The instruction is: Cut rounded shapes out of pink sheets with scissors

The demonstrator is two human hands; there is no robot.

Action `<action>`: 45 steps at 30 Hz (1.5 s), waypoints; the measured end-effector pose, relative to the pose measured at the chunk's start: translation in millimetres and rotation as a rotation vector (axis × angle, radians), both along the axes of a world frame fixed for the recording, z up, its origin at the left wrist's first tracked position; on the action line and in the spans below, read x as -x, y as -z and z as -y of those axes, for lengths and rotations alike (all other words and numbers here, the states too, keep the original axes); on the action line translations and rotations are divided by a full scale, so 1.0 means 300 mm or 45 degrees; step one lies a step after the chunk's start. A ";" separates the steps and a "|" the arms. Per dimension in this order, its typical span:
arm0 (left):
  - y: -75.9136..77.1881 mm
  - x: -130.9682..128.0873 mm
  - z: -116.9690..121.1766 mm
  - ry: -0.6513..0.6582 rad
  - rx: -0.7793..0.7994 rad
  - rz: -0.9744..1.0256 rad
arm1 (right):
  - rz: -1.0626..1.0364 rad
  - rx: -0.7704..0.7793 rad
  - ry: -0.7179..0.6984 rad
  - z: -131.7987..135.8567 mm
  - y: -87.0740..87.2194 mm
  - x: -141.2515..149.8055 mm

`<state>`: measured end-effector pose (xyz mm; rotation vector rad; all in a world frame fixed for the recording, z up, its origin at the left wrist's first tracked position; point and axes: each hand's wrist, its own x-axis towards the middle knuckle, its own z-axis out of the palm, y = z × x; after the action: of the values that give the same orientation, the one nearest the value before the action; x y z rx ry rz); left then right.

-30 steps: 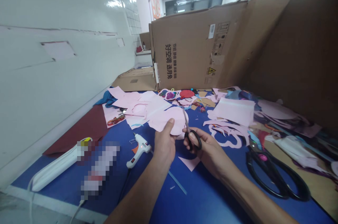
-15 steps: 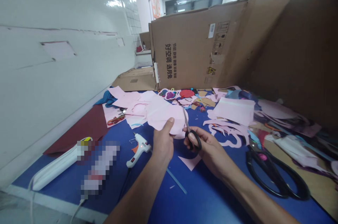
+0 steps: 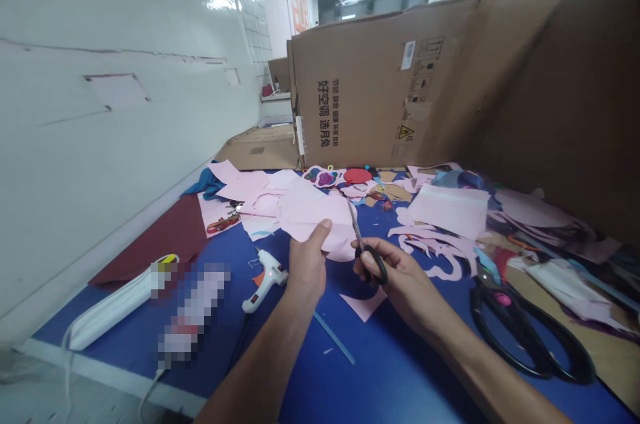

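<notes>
A sheet of pale pink paper (image 3: 325,214) with a partly curved edge is pinched in my left hand (image 3: 309,261), thumb on top. My right hand (image 3: 395,271) is closed round the black handles of small scissors (image 3: 373,265). Their blades point away from me and lie along the right edge of the pink sheet. Whether the blades are apart is hard to make out. A pink offcut (image 3: 364,304) with a curved edge lies on the blue table below my hands. Left of my left hand rests a white glue gun (image 3: 265,283).
Large black-handled scissors (image 3: 530,324) lie at the right, near pink paper scraps (image 3: 445,244). A power strip (image 3: 195,311), partly blurred, and a white device (image 3: 115,307) are at the left. A cardboard box (image 3: 370,91) stands at the back. A blue stick (image 3: 335,339) lies in front.
The view has shifted slightly, so most things appear a little further right. My right hand with the scissors sits slightly further from my left hand. Both hands keep their hold.
</notes>
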<state>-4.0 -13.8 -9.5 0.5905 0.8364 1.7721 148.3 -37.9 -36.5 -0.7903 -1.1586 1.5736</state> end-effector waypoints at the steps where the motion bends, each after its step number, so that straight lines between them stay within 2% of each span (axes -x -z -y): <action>1: -0.001 0.002 -0.001 -0.006 -0.006 -0.004 | -0.002 -0.001 -0.006 0.001 0.000 -0.002; 45: -0.011 0.008 0.006 -0.057 0.001 -0.031 | -0.132 0.099 -0.104 0.008 -0.012 0.004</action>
<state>-6.3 -15.7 -6.1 0.5978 0.8727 1.8082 147.0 -40.4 -32.9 -0.7105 -1.0718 1.7159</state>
